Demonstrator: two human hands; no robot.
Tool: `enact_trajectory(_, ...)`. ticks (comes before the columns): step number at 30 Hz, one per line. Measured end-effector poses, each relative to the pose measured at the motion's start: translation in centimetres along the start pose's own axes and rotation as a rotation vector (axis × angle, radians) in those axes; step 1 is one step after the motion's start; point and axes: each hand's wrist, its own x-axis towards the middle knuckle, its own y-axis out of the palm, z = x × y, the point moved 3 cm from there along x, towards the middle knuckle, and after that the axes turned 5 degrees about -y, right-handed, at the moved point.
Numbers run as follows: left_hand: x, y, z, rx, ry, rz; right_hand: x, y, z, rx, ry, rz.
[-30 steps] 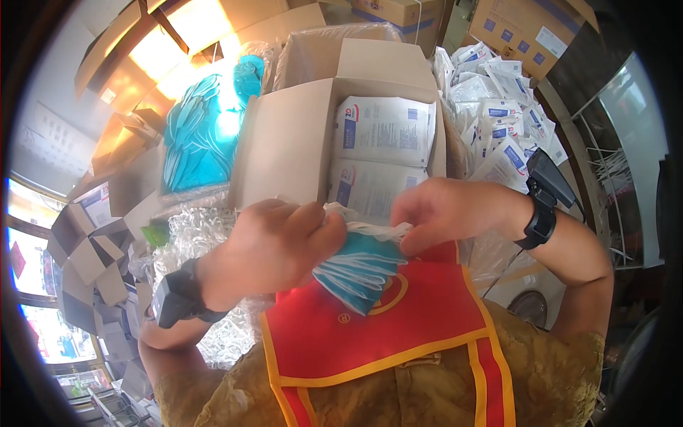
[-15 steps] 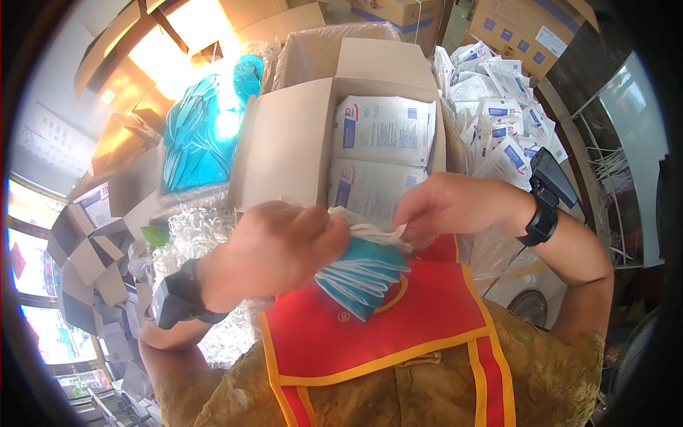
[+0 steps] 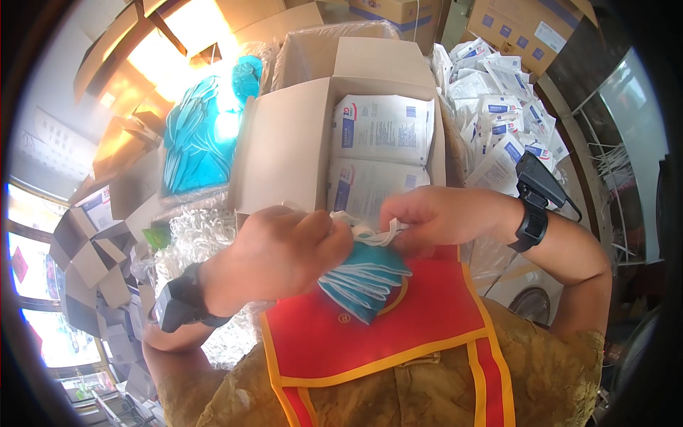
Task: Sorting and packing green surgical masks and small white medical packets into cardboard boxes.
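Note:
Against the red apron [image 3: 377, 341] on my front hangs a bundle of folded teal fabric pieces with white edges [image 3: 361, 283], fanned out and tapering downward. White bands [image 3: 370, 236] gather at its top. My left hand [image 3: 281, 249] is closed at the bundle's upper left, around the bands; its fingertips are partly hidden. On the other side my right hand [image 3: 430, 219] pinches the white bands between thumb and fingers, close to the teal fabric.
Ahead is an open carton [image 3: 284, 135] holding printed white packets [image 3: 384, 132]. A box of loose teal pieces [image 3: 196, 135] stands at the far left, above a heap of white bands [image 3: 199, 238]. More packets [image 3: 498, 107] pile up at the right.
My right hand has moved slightly left and down, closer to my left hand, drawing the bands into a loop. My left hand stays nearly in place, and the teal bundle barely shifts.

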Motion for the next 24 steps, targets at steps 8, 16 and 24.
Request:
enact_trajectory(8,-0.5,0.2,0.5,-0.011,-0.038,0.011,-1.5,-1.5,-0.2,-0.035,0.019,-0.148)
enact_trajectory(16,-4.8,1.0,5.2,0.024,-0.346,-0.014,-5.6,1.8,1.7,-0.733,-0.260,-0.303)
enact_trajectory(24,-10.2,1.1,8.8,0.131,-0.437,-0.063,-11.8,3.5,4.2,-1.050,-0.151,-0.310)
